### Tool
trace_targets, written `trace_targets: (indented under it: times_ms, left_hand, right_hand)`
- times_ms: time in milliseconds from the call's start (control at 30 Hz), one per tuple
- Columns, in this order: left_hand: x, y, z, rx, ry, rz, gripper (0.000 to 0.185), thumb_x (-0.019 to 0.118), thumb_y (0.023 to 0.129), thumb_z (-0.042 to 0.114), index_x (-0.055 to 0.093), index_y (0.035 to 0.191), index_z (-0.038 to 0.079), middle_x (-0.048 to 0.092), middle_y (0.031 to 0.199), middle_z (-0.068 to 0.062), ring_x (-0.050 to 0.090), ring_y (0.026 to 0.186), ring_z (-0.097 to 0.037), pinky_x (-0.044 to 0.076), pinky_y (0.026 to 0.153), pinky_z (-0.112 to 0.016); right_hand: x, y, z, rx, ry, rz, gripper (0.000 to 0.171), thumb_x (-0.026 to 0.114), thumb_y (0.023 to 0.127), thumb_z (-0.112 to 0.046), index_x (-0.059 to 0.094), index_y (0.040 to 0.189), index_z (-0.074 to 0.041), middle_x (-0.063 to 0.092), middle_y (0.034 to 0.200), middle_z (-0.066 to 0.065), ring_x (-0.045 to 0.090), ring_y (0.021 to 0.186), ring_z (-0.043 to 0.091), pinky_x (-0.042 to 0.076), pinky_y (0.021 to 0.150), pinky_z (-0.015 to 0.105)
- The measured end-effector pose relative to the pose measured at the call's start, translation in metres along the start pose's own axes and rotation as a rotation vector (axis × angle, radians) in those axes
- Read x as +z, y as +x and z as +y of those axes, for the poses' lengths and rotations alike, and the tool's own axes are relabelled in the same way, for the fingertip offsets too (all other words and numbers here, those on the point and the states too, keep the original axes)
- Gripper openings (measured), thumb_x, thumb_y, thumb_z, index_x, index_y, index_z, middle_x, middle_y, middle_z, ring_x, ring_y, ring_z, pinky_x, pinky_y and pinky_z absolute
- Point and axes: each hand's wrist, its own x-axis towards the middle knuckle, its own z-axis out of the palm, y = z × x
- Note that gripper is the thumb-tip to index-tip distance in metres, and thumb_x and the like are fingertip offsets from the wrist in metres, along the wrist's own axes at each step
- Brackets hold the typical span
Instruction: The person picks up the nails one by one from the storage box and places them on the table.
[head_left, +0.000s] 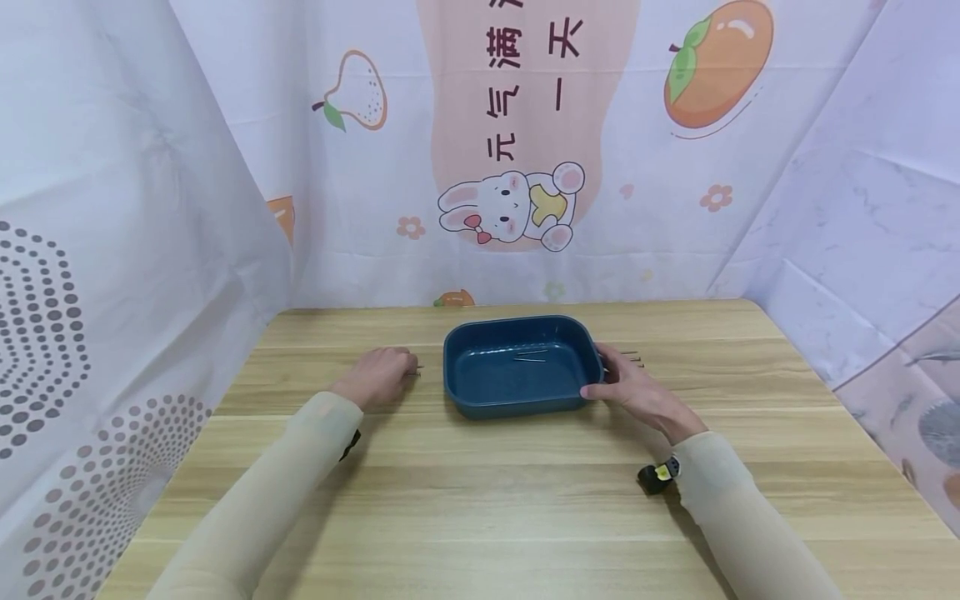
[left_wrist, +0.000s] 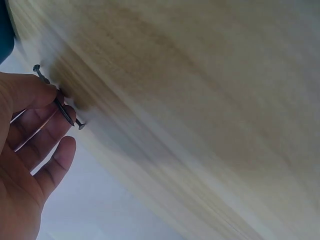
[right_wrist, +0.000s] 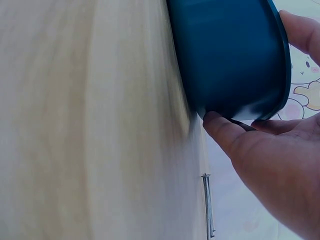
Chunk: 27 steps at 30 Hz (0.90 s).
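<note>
A dark blue tray [head_left: 517,398] stands at the middle of the wooden table [head_left: 480,500], with a couple of thin nails [head_left: 531,357] lying inside. My right hand [head_left: 600,377] grips the tray's right end: in the right wrist view the thumb [right_wrist: 225,132] presses the tray [right_wrist: 230,55] wall and a finger [right_wrist: 302,30] reaches over the rim. A loose nail [right_wrist: 207,205] lies beside it. To the left of the tray, my left hand [head_left: 405,368] rests on the table. In the left wrist view it pinches a dark nail [left_wrist: 64,111] between thumb and fingers.
More nails [head_left: 630,358] lie on the table right of the tray, behind my right hand. Printed cloth walls [head_left: 517,167] close the table in at the back and on both sides. A black wrist strap [head_left: 658,475] sits on my right forearm.
</note>
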Motion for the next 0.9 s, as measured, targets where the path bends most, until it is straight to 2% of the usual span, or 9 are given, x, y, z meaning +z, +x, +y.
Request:
trace_targets:
  times_ms: [300, 600, 900]
  left_hand:
    - [0.0010, 0.0027, 0.0006, 0.017, 0.027, 0.015, 0.009, 0.061, 0.092, 0.009, 0.070, 0.091, 0.010, 0.062, 0.081, 0.000, 0.059, 0.073, -0.015, 0.051, 0.070, -0.037]
    - [0.0007, 0.0026, 0.0026, 0.015, 0.031, 0.010, 0.011, 0.060, 0.093, 0.011, 0.070, 0.093, 0.009, 0.061, 0.081, 0.000, 0.058, 0.074, -0.015, 0.051, 0.072, -0.038]
    - [0.0003, 0.0029, 0.0017, -0.003, 0.004, 0.007, 0.010, 0.061, 0.091, 0.007, 0.071, 0.091, 0.010, 0.063, 0.083, 0.000, 0.058, 0.074, -0.014, 0.051, 0.071, -0.037]
  right_hand:
    - [0.0015, 0.0027, 0.0005, -0.018, 0.025, -0.011, 0.089, 0.070, 0.084, -0.010, 0.012, 0.151, -0.004, 0.020, 0.152, 0.024, 0.025, 0.137, 0.042, 0.024, 0.108, 0.054]
    - [0.0004, 0.0032, 0.0014, -0.014, 0.016, -0.008, 0.087, 0.070, 0.084, -0.009, 0.014, 0.151, -0.004, 0.021, 0.151, 0.024, 0.025, 0.136, 0.042, 0.025, 0.107, 0.055]
    - [0.0008, 0.0025, 0.0008, -0.018, 0.018, -0.012, 0.090, 0.072, 0.083, -0.012, 0.013, 0.151, -0.004, 0.021, 0.151, 0.024, 0.025, 0.136, 0.042, 0.025, 0.107, 0.055]
